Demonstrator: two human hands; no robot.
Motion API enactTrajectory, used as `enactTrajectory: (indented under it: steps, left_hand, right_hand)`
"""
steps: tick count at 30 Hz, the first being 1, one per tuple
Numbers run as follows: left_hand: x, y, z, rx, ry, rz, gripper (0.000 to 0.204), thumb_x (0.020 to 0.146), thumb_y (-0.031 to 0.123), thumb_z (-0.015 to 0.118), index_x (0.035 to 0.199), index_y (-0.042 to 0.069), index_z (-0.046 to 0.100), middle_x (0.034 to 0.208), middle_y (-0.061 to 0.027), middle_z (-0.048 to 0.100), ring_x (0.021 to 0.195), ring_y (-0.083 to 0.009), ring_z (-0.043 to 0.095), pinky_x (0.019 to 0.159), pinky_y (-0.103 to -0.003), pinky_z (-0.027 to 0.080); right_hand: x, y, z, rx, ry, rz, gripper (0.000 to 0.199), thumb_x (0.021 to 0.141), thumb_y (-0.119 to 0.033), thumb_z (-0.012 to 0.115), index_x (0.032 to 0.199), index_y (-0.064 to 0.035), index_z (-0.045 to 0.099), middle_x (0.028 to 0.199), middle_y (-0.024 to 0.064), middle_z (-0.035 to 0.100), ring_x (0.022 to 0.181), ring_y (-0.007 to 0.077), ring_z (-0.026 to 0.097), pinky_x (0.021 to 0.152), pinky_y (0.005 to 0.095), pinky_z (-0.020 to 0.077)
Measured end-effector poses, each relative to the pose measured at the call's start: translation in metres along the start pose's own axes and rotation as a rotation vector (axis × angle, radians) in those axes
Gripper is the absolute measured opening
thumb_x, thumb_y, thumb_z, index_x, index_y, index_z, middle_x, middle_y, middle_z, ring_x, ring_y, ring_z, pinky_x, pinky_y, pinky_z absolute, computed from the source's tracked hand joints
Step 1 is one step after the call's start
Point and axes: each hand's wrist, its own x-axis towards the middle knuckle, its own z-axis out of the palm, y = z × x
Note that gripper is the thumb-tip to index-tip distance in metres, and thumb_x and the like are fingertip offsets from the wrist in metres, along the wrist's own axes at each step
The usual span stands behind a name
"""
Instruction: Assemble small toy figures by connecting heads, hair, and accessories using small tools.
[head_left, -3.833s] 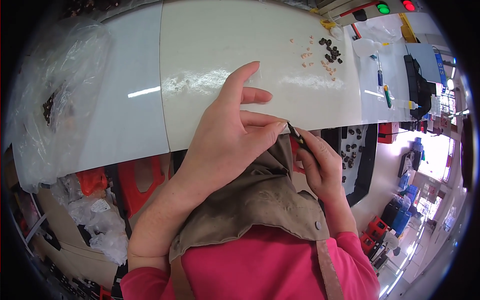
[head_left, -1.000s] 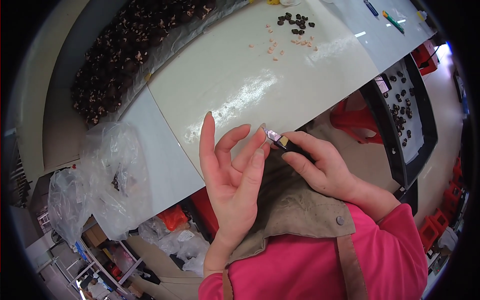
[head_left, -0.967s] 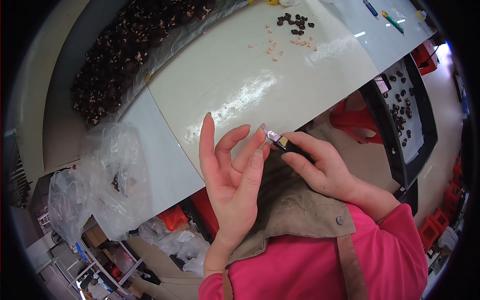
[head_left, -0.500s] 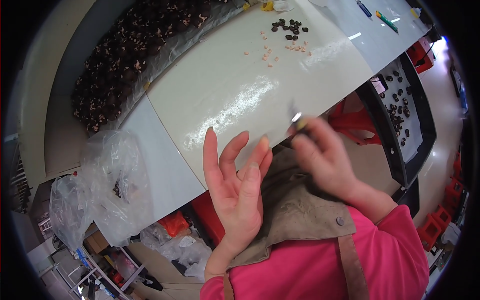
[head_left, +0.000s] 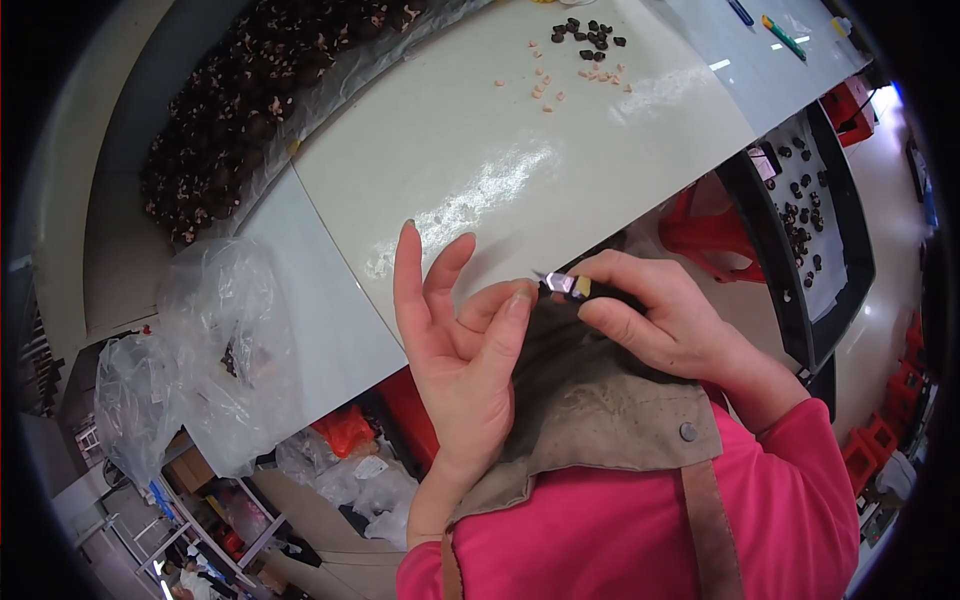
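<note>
My right hand (head_left: 660, 310) grips a utility knife (head_left: 580, 289) with a black and yellow handle. The metal blade tip points left, right at the fingertips of my left hand (head_left: 465, 345). There, thumb and forefinger press together in a pinch while other fingers stretch upward. What the pinch holds is too small and hidden to make out. Both hands hover over the near edge of a glossy cream board (head_left: 440, 150). On its far part lie several small dark pieces (head_left: 597, 42), with pale pink bits (head_left: 541, 85) scattered in front of them.
A big heap of dark pieces (head_left: 240, 110) with pinkish bits lies on plastic sheeting at far left. Clear plastic bags (head_left: 240, 350) hang over the left table edge. To the right are a black tray (head_left: 760, 250) of dark pieces and a red stool (head_left: 705, 235). A green-yellow pen-shaped tool (head_left: 783, 38) lies far right.
My right hand has brought the knife left and slightly down, to the left fingertips. The left forefinger has curled in to meet the thumb. The view has shifted slightly.
</note>
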Motion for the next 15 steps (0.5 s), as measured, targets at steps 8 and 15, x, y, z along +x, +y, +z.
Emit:
enactTrajectory:
  steps: [8, 15]
  left_hand:
    - [0.0027, 0.0016, 0.0011, 0.050, 0.011, 0.016, 0.078, 0.084, -0.009, 0.055, 0.145, 0.012, 0.011, 0.132, -0.0139, 0.034, 0.101, -0.0197, 0.058, 0.087, -0.028, 0.048]
    - [0.0055, 0.0027, -0.0012, 0.062, -0.001, 0.032, 0.079, 0.083, -0.010, 0.055, 0.145, 0.012, 0.011, 0.133, -0.0142, 0.033, 0.101, -0.0197, 0.058, 0.087, -0.028, 0.047]
  right_hand:
    - [0.0003, 0.0032, 0.0039, -0.020, -0.002, -0.034, 0.026, 0.088, -0.020, 0.059, 0.106, -0.0004, 0.057, 0.085, 0.0113, 0.062, 0.074, 0.0212, 0.060, 0.069, 0.0286, 0.0467]
    - [0.0044, 0.0009, 0.0031, -0.011, -0.032, 0.016, 0.025, 0.089, -0.018, 0.058, 0.105, 0.0001, 0.057, 0.086, 0.0116, 0.062, 0.076, 0.0194, 0.060, 0.070, 0.0285, 0.0468]
